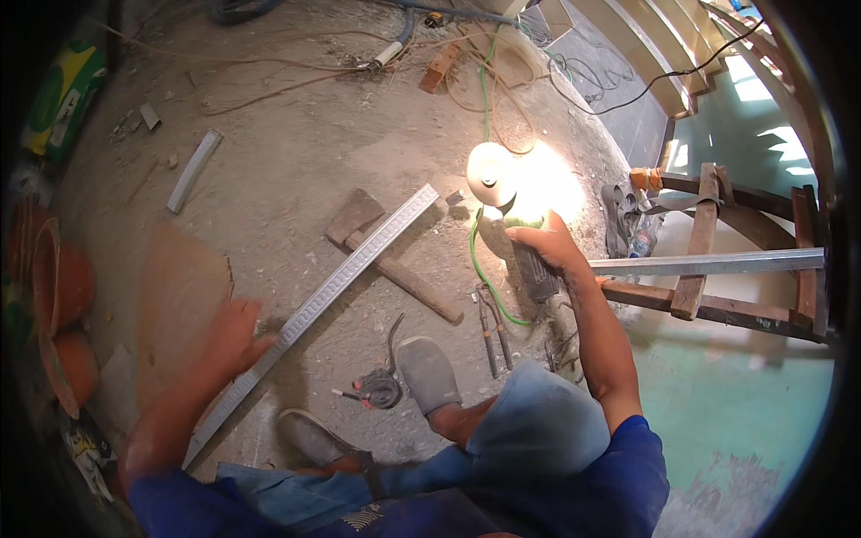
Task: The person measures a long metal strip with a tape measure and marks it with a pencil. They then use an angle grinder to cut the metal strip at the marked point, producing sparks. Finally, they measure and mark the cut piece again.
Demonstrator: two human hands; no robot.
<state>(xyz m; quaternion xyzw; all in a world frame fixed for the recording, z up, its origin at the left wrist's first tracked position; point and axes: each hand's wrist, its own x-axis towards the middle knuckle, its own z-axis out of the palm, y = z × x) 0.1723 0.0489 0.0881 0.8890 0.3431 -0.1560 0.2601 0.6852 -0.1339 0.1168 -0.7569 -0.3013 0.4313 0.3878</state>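
Note:
My right hand (554, 244) is wrapped round what looks like an angle grinder (535, 273), with a dark rear body and a round pale disc (491, 170) at its far end. A green cord (475, 255) loops beside it. Smeared by motion, my left hand (235, 336) is near a long perforated metal channel (327, 291) and a blurred brown board (179, 300). Whether it grips the board I cannot tell. Beneath the channel lies a hammer (408, 282) with a wooden handle and a broad head.
Pliers or tongs (495, 332) and a coiled black cable (378, 390) lie near my feet. A wooden frame (704, 242) stands at right with a metal bar (717, 262) across it. Orange buckets (67, 278) are at left. A brick (439, 68) and hoses lie farther off.

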